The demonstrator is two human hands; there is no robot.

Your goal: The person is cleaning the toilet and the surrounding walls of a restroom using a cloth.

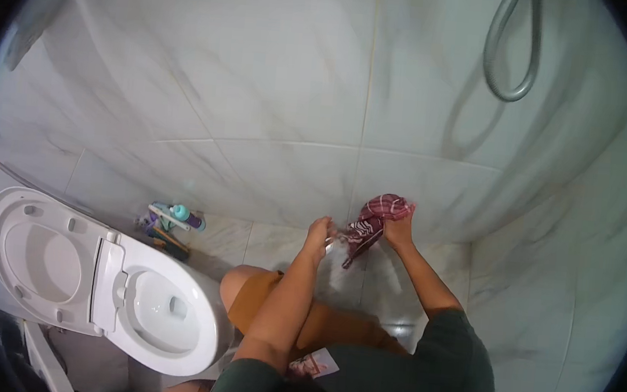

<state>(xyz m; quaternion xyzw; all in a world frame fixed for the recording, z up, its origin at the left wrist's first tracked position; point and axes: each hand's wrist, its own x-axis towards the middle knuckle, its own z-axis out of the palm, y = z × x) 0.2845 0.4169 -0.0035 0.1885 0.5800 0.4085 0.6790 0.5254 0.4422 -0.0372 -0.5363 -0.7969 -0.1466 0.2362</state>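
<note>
A maroon patterned cloth (pixel 369 228), with pale stripes and a zigzag print, hangs bunched and partly twisted above the tiled floor. My right hand (pixel 399 231) grips its upper right part. Just left of the cloth is my left hand (pixel 318 238), its fingers loosely bent and apart with nothing visible in them. Those fingertips are blurred, and whether they brush the cloth's edge is unclear. The cloth's narrow end points down between my two hands.
At left stands a white toilet (pixel 208 309) with its lid and seat (pixel 43 263) raised. Bottles and brushes (pixel 170 223) sit on the floor against the marbled tile wall (pixel 289 83). A metal shower hose (pixel 512 93) loops down at upper right.
</note>
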